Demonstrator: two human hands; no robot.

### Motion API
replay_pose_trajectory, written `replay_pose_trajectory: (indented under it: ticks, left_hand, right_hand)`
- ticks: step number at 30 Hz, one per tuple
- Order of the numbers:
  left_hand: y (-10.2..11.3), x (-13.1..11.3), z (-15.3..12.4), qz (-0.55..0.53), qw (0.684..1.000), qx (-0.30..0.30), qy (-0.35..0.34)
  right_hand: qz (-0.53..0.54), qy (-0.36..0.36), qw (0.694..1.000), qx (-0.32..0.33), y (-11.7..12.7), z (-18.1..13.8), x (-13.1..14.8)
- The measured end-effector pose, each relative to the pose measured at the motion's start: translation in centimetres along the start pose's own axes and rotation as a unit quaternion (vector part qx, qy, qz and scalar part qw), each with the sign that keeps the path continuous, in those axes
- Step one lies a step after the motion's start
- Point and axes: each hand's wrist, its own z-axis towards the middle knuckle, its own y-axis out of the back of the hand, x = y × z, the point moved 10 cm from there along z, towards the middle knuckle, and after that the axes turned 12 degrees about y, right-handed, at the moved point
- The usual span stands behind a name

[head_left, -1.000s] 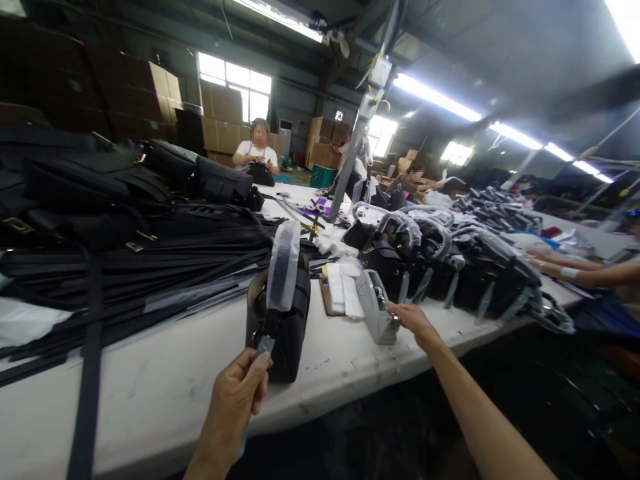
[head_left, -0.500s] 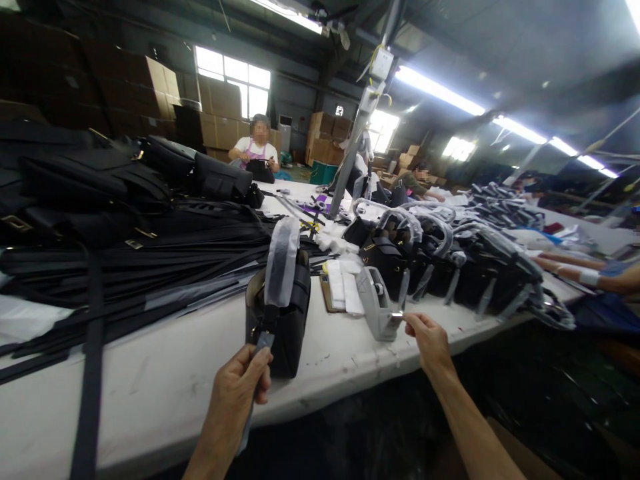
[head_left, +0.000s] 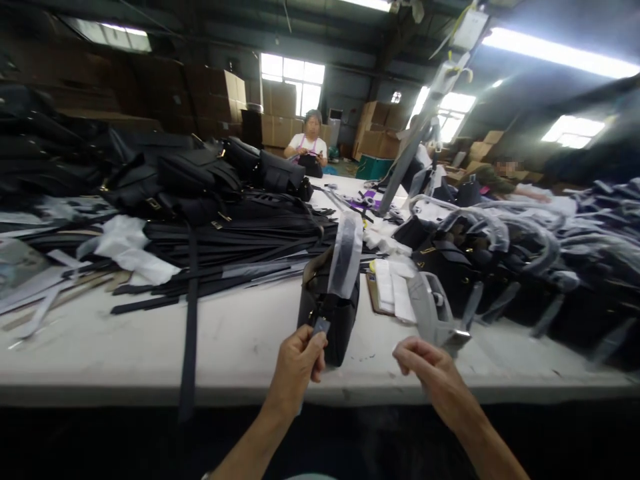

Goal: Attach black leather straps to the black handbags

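Observation:
A small black handbag [head_left: 333,313] stands upright at the near edge of the white table [head_left: 240,347]; its handle is wrapped in clear film [head_left: 347,257]. My left hand [head_left: 296,363] pinches a small grey tag or strap end hanging at the bag's front. My right hand [head_left: 425,363] is closed in a pinch just in front of a grey tape dispenser [head_left: 435,313]; what it holds is too thin to make out. A stack of white strips on a board [head_left: 390,293] lies between the bag and the dispenser.
A heap of black straps [head_left: 225,247] and black bags [head_left: 185,177] covers the table's left and back. Rows of film-wrapped black handbags [head_left: 500,267] fill the right side. Two seated people [head_left: 309,143] work at the far end, with cardboard boxes [head_left: 280,100] behind them.
My right hand has drawn back from the tape dispenser toward me and closed into a pinch. The camera has turned left. My left hand keeps its hold at the bag.

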Motion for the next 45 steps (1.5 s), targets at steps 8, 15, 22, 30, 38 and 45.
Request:
replay_pose_trajectory:
  ticks: [8,15,22,30,38,45]
  left_hand:
    - [0.3,-0.8,-0.7,0.035,0.999,-0.001,-0.027]
    - [0.4,-1.0,-1.1,0.078,0.996,-0.002,-0.053]
    - [-0.7,0.8,-0.7,-0.098,0.989,0.096,0.047]
    - [-1.9,2.3,-1.3,-0.2,0.957,0.134,0.163]
    - [-1.8,2.7,-1.5,-0.18,0.964,0.115,0.158]
    - [-0.8,1.8,-1.2,-0.161,0.975,0.092,0.119]
  right_hand:
    - [0.032,0.009,0.992,0.118,-13.1,3.1,5.9]
    - [-0.032,-0.045,0.998,0.039,-12.0,4.5,1.3]
    - [0.045,-0.071,0.988,0.127,-13.0,4.2,1.5]
    - [0.02,-0.099,0.982,0.16,-13.1,4.1,1.8]
    - [-0.094,-0.113,0.982,0.119,-12.2,4.6,-0.1]
    - [-0.194,-0.093,0.97,0.112,-8.2,4.4,1.5]
